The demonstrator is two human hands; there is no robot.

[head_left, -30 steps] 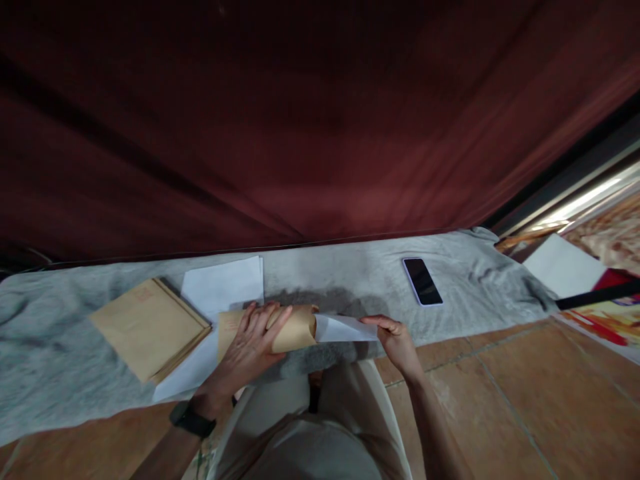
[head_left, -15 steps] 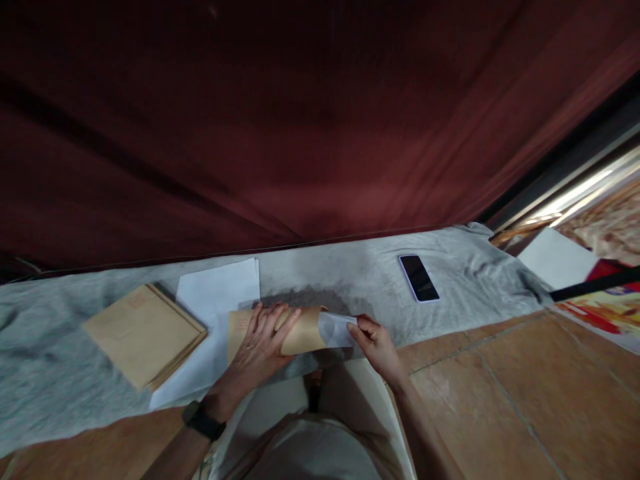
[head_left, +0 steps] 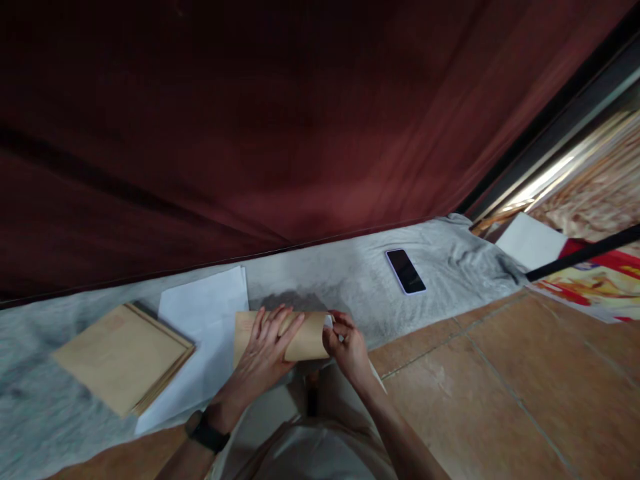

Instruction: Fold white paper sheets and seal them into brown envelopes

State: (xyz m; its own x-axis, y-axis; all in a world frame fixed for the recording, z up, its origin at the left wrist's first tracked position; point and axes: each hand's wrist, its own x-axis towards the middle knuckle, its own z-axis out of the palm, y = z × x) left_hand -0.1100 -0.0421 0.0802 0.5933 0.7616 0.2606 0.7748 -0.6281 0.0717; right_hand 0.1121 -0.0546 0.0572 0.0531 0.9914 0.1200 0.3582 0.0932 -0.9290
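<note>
A brown paper envelope (head_left: 313, 337) lies crosswise in front of me on the grey cloth. My left hand (head_left: 267, 341) rests flat on it with the fingers spread. At the envelope's right end, my right hand (head_left: 345, 340) has its thumb and fingers closed around the opening. A small bit of white folded paper (head_left: 328, 321) shows there, mostly inside the envelope. Whether the fingers grip the paper, the envelope's edge or both is partly hidden.
Left of my hands lies a stack of brown envelopes (head_left: 125, 357), partly over white sheets (head_left: 207, 333). A phone (head_left: 405, 271) rests on the grey cloth (head_left: 345, 267) at the right. Dark red fabric (head_left: 300, 133) rises behind; tiled floor (head_left: 460, 393) shows at the right.
My right hand has moved left to the envelope's opening, and the white paper has slid almost wholly inside. My left hand stays on the envelope. The view has turned slightly.
</note>
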